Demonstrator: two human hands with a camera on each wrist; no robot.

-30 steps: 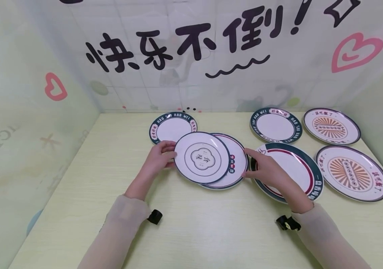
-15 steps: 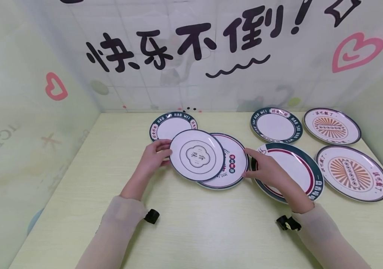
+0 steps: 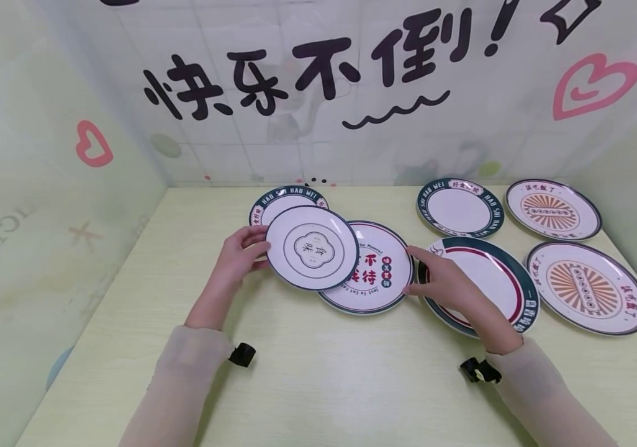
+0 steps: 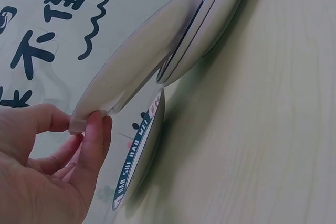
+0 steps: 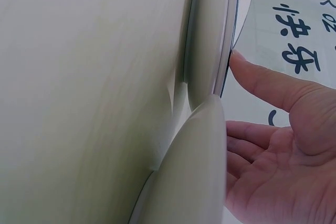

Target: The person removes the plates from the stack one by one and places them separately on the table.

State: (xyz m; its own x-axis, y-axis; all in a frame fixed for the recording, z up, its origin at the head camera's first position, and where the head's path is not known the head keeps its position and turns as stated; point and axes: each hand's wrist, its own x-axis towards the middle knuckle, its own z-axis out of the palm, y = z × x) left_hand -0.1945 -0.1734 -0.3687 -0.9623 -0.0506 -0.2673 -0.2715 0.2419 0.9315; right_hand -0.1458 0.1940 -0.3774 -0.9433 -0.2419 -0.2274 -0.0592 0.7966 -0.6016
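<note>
My left hand (image 3: 236, 256) pinches the left edge of a white plate (image 3: 290, 248) with a thin dark rim and a flower-shaped emblem. In the left wrist view, this plate (image 4: 131, 59) is tilted, its underside showing, thumb above and fingers below. Its right part overlaps a plate with red lettering (image 3: 377, 295), hiding some of the print. Against that lower plate's right rim, my right hand (image 3: 446, 280) rests with thumb and forefinger spread apart. The right wrist view shows the thumb touching the rim. Stacked rims (image 5: 218, 35) appear there; how many plates lie underneath is unclear.
Behind the held plate lies a small green-rimmed plate (image 3: 282, 210), partly covered. To the right are another green-rimmed plate (image 3: 460, 211), a larger green-and-red-rimmed plate (image 3: 483, 279) under my right hand, and two sunburst plates (image 3: 550, 211). A printed wall backs the table (image 3: 318, 385).
My left hand has drawn the emblem plate leftward and slightly back, uncovering more of the red lettering and covering more of the small green-rimmed plate. My right hand stays put.
</note>
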